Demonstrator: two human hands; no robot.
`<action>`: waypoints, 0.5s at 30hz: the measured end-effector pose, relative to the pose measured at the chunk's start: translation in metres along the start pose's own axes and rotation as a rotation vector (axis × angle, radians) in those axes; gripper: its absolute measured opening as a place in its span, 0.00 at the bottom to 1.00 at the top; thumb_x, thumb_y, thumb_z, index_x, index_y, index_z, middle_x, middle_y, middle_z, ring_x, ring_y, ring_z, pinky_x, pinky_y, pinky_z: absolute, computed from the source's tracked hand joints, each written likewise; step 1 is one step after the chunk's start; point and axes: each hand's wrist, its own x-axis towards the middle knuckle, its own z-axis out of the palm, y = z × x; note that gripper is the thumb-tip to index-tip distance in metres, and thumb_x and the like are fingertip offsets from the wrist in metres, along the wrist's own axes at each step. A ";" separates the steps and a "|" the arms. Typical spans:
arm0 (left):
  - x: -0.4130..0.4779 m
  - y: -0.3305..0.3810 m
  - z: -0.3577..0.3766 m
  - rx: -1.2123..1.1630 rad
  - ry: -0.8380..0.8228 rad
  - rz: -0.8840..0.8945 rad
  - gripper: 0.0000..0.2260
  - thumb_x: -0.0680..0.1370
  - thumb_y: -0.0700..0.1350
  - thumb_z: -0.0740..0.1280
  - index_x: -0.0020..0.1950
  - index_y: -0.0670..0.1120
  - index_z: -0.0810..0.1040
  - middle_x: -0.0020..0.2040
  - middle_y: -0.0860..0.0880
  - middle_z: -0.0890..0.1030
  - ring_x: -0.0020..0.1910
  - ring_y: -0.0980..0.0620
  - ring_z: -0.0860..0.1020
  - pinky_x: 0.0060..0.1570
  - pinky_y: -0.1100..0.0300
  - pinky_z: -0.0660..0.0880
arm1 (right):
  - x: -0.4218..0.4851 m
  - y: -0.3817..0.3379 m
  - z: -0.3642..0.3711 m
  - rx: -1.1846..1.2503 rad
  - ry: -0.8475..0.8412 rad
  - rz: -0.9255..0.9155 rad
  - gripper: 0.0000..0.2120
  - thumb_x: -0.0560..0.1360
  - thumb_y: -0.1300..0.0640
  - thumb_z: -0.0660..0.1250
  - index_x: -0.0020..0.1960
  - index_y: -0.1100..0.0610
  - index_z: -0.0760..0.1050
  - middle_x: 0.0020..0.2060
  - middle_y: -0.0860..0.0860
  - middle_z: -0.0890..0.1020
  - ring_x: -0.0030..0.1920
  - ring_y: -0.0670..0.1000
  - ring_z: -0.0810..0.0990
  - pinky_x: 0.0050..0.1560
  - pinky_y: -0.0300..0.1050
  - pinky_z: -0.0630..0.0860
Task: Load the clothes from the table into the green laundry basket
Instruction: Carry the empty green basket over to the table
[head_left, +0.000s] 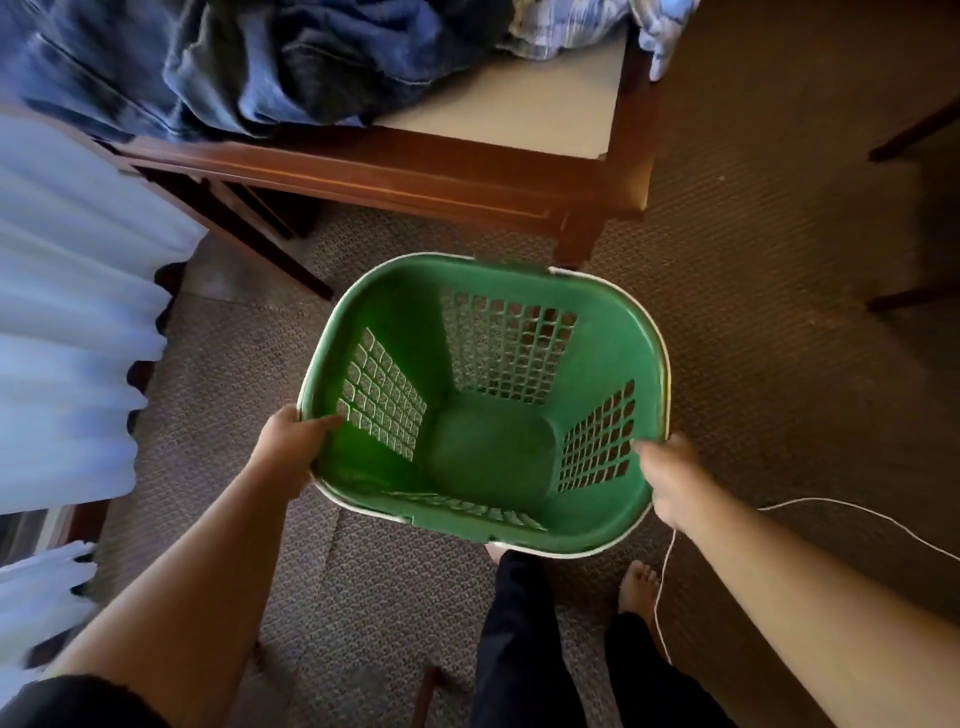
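The green laundry basket (613, 332) with grid-holed walls is in the middle of the view, in front of the table, and nothing lies inside it. My left hand (288, 449) grips its left rim and my right hand (672, 480) grips its right rim. On the wooden table (545, 111) at the top lies a heap of dark blue denim clothes (249, 62). A light blue and white checked garment (582, 26) lies at the table's far right corner and hangs over the edge.
White pleated curtains (67, 322) fill the left side. Patterned brown carpet (779, 260) covers the floor. A thin white cord (831, 506) trails across it at the right. Dark furniture legs (909, 140) stand at the right edge. My bare foot (638, 587) is below the basket.
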 end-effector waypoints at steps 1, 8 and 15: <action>-0.016 -0.005 0.005 -0.037 -0.032 -0.013 0.15 0.77 0.39 0.75 0.62 0.40 0.77 0.55 0.34 0.83 0.48 0.35 0.85 0.45 0.36 0.84 | -0.002 0.000 -0.012 -0.002 0.002 -0.018 0.12 0.82 0.59 0.66 0.63 0.60 0.71 0.61 0.58 0.78 0.52 0.56 0.77 0.52 0.52 0.74; -0.147 -0.041 0.058 -0.202 -0.114 -0.061 0.12 0.81 0.30 0.63 0.62 0.43 0.70 0.51 0.36 0.81 0.41 0.39 0.85 0.29 0.42 0.83 | -0.005 0.028 -0.114 -0.047 0.042 -0.133 0.07 0.80 0.54 0.66 0.56 0.54 0.73 0.59 0.59 0.80 0.54 0.62 0.81 0.59 0.64 0.79; -0.269 -0.039 0.134 -0.319 -0.115 -0.072 0.15 0.73 0.25 0.61 0.57 0.38 0.75 0.43 0.37 0.80 0.36 0.40 0.80 0.31 0.46 0.82 | -0.026 0.028 -0.254 0.107 0.021 -0.275 0.24 0.82 0.53 0.65 0.76 0.53 0.65 0.67 0.54 0.76 0.64 0.61 0.78 0.59 0.56 0.77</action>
